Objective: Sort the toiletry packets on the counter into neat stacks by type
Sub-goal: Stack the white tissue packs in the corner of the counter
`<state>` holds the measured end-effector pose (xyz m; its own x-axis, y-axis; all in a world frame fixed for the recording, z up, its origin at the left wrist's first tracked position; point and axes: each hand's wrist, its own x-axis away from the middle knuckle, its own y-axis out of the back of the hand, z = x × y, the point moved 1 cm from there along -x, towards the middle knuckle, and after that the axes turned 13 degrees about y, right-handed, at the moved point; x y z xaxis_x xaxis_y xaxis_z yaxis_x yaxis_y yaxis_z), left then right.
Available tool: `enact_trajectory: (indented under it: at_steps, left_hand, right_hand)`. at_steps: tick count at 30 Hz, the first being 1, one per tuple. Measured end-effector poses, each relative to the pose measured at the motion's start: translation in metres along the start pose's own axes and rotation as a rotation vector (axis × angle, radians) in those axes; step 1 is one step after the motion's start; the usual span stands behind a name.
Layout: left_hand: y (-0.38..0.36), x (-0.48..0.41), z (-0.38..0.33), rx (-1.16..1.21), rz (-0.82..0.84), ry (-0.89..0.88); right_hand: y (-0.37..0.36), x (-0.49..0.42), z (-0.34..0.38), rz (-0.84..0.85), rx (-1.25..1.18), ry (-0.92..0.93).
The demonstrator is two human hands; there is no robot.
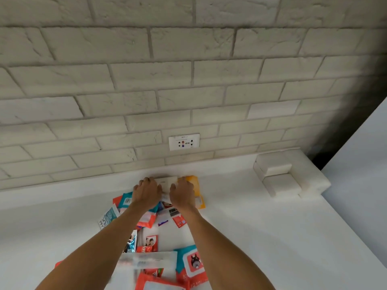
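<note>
Both my hands reach to the back of the white counter (251,216). My left hand (147,190) and my right hand (182,192) press palm down on a white packet (167,182) near the wall, one hand on each side of it. An orange packet (196,185) lies just right of my right hand, partly under it. Closer to me lies a loose pile of toiletry packets: red and teal wipe packs (146,218), a small red sachet (179,221), a teal and red pack with a cartoon face (193,263), and a blurred white packet (148,261).
A white brick wall rises behind the counter with a socket plate (184,141) just above my hands. Stacked white blocks (280,174) sit at the counter's back right corner. The counter edge runs diagonally down the right side.
</note>
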<state>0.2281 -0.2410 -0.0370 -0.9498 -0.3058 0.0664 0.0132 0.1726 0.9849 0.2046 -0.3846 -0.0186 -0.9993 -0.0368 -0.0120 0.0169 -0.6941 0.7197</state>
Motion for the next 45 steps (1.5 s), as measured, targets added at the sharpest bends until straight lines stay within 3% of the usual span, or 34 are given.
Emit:
enact_trajectory:
  at_steps: [6,19,28,36,45]
  left_hand:
    - [-0.008,-0.006,0.004,0.093,0.072,0.090]
    - [-0.003,-0.001,-0.001,0.456,0.131,0.306]
    - [0.010,0.032,-0.020,0.672,0.027,0.165]
    - [0.020,0.095,-0.072,0.981,0.102,0.260]
    - [0.002,0.172,-0.151,1.174,0.190,0.247]
  right_hand:
    - [-0.016,-0.007,0.003,0.031,-0.025,-0.088]
    - [-0.012,0.000,-0.011,-0.094,-0.232,-0.182]
    - [0.038,0.023,-0.038,-0.251,-0.451,-0.134]
    - [0.100,0.059,-0.057,-0.346,-0.470,-0.086]
    - [0.174,0.098,-0.114,-0.449,-0.485,-0.027]
